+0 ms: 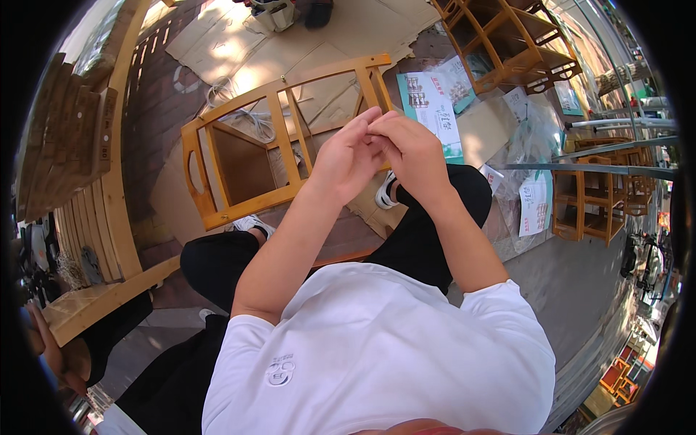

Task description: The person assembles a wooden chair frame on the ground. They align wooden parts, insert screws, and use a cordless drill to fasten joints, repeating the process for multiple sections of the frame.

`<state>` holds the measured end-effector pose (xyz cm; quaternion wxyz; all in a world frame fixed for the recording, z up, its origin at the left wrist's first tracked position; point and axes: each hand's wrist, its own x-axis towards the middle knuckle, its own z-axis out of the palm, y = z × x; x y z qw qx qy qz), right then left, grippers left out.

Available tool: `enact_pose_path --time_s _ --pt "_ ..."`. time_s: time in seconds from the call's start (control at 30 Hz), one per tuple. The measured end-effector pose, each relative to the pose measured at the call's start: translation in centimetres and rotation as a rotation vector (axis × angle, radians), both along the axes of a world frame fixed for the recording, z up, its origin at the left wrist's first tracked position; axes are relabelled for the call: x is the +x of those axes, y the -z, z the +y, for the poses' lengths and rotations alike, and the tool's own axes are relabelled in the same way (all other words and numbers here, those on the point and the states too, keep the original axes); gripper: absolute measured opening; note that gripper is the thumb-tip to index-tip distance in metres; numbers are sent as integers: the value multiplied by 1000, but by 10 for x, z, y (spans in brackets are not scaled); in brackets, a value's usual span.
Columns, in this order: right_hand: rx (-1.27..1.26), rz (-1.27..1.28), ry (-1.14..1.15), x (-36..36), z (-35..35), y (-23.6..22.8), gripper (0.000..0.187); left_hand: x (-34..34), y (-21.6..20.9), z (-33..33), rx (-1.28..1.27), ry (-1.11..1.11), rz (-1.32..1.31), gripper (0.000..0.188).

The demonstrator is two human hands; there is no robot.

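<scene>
Over the near right part of a honey-coloured wooden frame, my two hands meet, fingertips together. My left hand is cupped, its bent fingers touching the right. My right hand has its fingers curled in toward the left palm. Anything small between them is hidden by the fingers. The frame has slats, rounded end pieces and a handle-like cutout at its left end. It stands between my legs, over cardboard and brick paving. Through its left bay a brown panel shows.
Loose cord lies behind the frame. Flattened cardboard covers the ground beyond. Printed sheets and clear plastic wrap lie to the right. Wooden shelf racks stand at the far right. A wooden bench is at left, with another person nearby.
</scene>
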<state>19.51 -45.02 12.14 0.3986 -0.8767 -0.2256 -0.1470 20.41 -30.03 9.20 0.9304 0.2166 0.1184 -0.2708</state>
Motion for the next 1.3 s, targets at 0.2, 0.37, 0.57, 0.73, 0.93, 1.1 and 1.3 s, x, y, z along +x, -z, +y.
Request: enact_pose_path --time_s 0.2,0.37,0.57,0.73,0.93,1.1,1.3 --pt "-7 -61 154 129 -49 15 14 121 28 4 1693 -334 -1066 33" --pt "29 150 28 198 -45 53 15 225 65 13 1770 194 -1108 31" --pt "-101 136 -30 211 -42 68 16 257 68 11 1304 718 -802 34" --pt "-137 58 -42 213 -45 71 15 264 70 16 1253 734 -895 38" --pt "-195 82 -62 213 -46 71 16 267 76 16 1280 692 -1001 38" --pt "-334 -65 -139 219 -44 72 13 266 79 17 1270 690 -943 35" --pt "-500 -84 -247 232 -52 70 13 265 72 15 1251 699 -933 36"
